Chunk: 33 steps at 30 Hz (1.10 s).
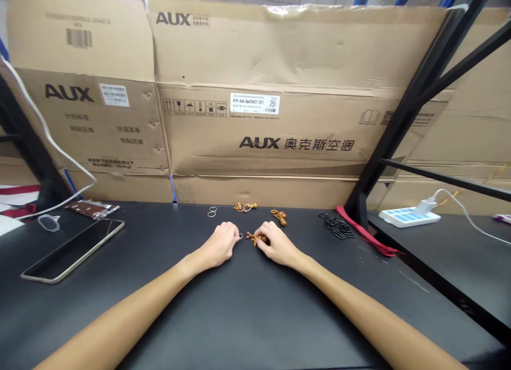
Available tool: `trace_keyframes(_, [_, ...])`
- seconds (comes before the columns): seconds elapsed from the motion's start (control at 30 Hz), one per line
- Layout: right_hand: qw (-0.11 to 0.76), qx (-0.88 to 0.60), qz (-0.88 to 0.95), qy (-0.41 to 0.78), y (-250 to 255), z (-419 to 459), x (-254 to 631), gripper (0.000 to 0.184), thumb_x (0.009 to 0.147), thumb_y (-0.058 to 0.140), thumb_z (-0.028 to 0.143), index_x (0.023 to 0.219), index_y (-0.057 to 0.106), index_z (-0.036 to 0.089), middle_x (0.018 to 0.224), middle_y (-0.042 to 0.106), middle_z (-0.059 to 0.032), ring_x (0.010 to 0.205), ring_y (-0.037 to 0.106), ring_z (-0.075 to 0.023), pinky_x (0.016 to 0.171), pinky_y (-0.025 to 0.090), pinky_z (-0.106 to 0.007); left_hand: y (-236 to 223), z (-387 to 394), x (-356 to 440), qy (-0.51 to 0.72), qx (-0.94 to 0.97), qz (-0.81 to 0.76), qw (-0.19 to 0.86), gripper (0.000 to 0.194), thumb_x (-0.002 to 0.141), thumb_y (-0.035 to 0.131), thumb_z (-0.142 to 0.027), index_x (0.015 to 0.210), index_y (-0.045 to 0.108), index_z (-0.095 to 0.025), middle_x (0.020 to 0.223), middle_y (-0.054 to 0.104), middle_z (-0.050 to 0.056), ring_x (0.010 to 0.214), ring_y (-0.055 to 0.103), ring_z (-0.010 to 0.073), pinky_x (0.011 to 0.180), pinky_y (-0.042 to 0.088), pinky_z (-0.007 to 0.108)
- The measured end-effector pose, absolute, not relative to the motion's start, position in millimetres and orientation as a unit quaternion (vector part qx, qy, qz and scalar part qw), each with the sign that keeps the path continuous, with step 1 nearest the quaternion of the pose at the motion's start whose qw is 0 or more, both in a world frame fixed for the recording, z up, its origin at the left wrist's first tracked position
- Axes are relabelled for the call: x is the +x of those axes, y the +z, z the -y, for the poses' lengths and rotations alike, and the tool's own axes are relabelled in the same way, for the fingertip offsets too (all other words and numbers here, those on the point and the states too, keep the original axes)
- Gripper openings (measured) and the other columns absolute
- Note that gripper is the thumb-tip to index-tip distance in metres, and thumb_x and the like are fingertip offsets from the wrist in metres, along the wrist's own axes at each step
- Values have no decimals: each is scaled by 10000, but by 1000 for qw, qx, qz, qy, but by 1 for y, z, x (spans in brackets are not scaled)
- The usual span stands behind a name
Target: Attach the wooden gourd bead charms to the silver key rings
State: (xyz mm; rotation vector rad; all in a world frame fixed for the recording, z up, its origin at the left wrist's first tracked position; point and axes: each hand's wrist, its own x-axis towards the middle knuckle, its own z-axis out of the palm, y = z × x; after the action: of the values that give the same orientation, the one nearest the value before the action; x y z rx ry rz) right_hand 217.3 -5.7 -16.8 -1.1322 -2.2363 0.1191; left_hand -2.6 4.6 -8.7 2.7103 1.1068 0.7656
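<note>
My left hand (221,244) is closed in a pinch on a small metal key ring (240,236), whose edge shows past the fingertips. Facing it, my right hand (278,244) has its fingers closed around a brown beaded cord charm (252,237); the hand hides part of it. Ring and charm are close together but look apart. Beyond the hands lie two loose key rings (212,212), a beaded charm with a ring (245,206), and another brown beaded charm (279,217).
Several black oval clips (337,226) lie at right beside a red strap (365,232). A phone (74,251) and a brown packet (92,208) are at left. Cardboard boxes (259,120) stand behind the black table (239,317). A power strip (409,216) sits past the black frame (399,120).
</note>
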Motion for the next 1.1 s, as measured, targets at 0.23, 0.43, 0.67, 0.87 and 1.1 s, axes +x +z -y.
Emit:
trace_keyframes(0.23, [314, -402, 858, 67, -12, 9, 216, 91, 860, 532, 134, 857, 605, 187, 798, 580, -33, 777, 485, -178, 734, 418, -313, -13, -6, -2, 301, 879, -359, 88, 164, 945, 349, -198, 834, 470, -189, 962, 564, 81, 919, 515, 213, 867, 429, 396])
trace_keyframes(0.43, [318, -365, 872, 76, -8, 13, 215, 83, 870, 542, 144, 868, 607, 196, 809, 586, -36, 787, 511, -179, 726, 435, -308, -6, 6, 7, 324, 876, -341, 104, 179, 952, 335, -207, 837, 471, -187, 1010, 561, 90, 952, 507, 213, 878, 425, 389])
trace_keyframes(0.67, [330, -333, 879, 93, -2, 20, 211, 103, 898, 507, 186, 862, 602, 202, 791, 586, -39, 776, 520, -180, 715, 452, -316, -4, 9, 9, 299, 885, -334, 124, 213, 956, 314, -192, 802, 461, -188, 971, 562, 71, 904, 502, 193, 858, 420, 365])
trace_keyframes(0.87, [343, -331, 873, 104, -1, 21, 211, 85, 882, 514, 175, 850, 590, 199, 782, 584, -35, 757, 516, -175, 700, 445, -308, 0, 8, 9, 280, 873, -362, 167, 202, 952, 337, -220, 846, 504, -180, 898, 583, 53, 838, 531, 181, 804, 438, 334])
trace_keyframes(1.1, [350, -336, 868, 107, -3, 21, 212, 77, 871, 517, 162, 862, 585, 196, 788, 588, -35, 756, 521, -171, 692, 451, -303, 4, 9, 8, 282, 859, -370, 212, 222, 956, 344, -255, 862, 530, -177, 893, 609, 56, 830, 559, 176, 791, 453, 315])
